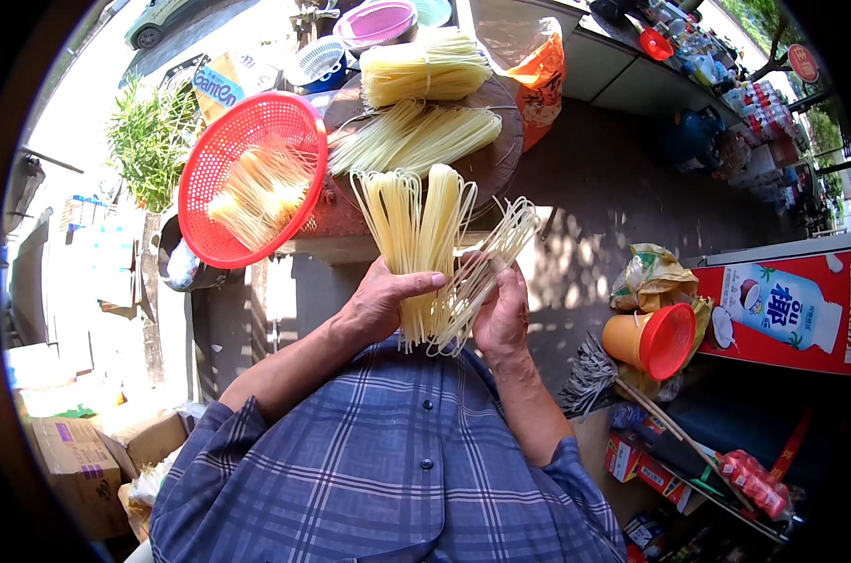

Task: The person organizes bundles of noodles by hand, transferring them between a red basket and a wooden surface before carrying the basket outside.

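My left hand [385, 298] is closed around a thick bunch of pale yellow dried noodles [411, 225], whose looped ends stand up above the fist. In my right hand [501, 317] a smaller, looser bunch of noodles [513, 229] leans to the right, its lower strands meeting the left bunch. Beyond my hands, a loose pile of noodles [425, 137] lies on a round wooden board [499, 165]. A tied bundle of noodles [425, 70] sits behind it. To the left, a red perforated plastic basket [253, 109] holds thin noodle strands [264, 193], tilted towards me.
Blue [320, 63] and pink baskets [376, 24] stand past the board, beside an orange plastic bag [541, 77]. At right are a mop [591, 376], an orange bucket [622, 338] and a red printed box [784, 310]. Cardboard boxes [77, 464] stack at lower left.
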Tool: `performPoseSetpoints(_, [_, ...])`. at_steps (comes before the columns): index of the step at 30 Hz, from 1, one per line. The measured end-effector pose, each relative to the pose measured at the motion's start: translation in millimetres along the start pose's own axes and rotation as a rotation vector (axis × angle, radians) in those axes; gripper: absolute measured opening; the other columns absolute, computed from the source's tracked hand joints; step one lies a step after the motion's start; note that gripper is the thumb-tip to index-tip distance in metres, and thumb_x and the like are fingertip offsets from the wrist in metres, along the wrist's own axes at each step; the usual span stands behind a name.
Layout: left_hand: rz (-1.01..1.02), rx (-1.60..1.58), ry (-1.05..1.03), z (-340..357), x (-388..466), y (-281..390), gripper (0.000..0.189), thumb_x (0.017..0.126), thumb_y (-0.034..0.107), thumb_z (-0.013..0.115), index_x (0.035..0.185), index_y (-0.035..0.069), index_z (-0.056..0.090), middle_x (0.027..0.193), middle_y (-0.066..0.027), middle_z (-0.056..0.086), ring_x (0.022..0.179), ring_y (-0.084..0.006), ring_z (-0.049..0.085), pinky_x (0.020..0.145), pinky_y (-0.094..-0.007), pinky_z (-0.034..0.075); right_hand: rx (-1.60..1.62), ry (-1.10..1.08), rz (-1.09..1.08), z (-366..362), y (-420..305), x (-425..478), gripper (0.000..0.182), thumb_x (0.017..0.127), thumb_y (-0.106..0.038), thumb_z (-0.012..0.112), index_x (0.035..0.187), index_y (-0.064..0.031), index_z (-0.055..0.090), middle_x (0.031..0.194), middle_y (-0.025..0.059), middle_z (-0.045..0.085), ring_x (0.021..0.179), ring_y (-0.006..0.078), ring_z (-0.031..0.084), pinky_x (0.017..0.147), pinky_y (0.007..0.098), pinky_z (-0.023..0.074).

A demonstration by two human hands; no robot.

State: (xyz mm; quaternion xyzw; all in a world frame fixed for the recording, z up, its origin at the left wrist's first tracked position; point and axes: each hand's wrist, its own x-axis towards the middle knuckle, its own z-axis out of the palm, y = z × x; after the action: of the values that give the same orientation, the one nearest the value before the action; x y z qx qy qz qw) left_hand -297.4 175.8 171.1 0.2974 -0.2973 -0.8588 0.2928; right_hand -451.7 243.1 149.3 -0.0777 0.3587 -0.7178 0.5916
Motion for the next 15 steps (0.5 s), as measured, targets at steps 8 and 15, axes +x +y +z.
performPoseSetpoints(8, [-0.051, -0.102, 0.045, 5.5, -5.4, 7.1, 0.047, 0.085, 0.01, 0.07, 0.128, 0.0, 0.051, 0.115, -0.0085, 0.062, 0.103, -0.0172, 0.061, 0.089, -0.0324, 0.05, -0.113, -0.096, 0.082, 2.3, -3.8, 2.3, 0.028, 0.087, 0.002, 0.055, 0.114, -0.0043, 0.056, 0.103, 0.0077, 0.066, 0.091, 0.0172, 0.065, 0.078, 0.0309, 0.0557])
performPoseSetpoints(15, [0.036, -0.014, 0.002, -7.9, 0.3, -6.3, 0.047, 0.085, 0.007, 0.068, 0.127, 0.0, 0.05, 0.114, -0.0083, 0.062, 0.1, -0.0167, 0.061, 0.09, -0.0322, 0.049, 0.206, 0.004, 0.272, 0.0, -8.5, 1.0, 0.02, 0.09, -0.009, 0.048, 0.108, -0.0053, 0.057, 0.099, 0.011, 0.065, 0.093, 0.0249, 0.066, 0.076, 0.0361, 0.0568])
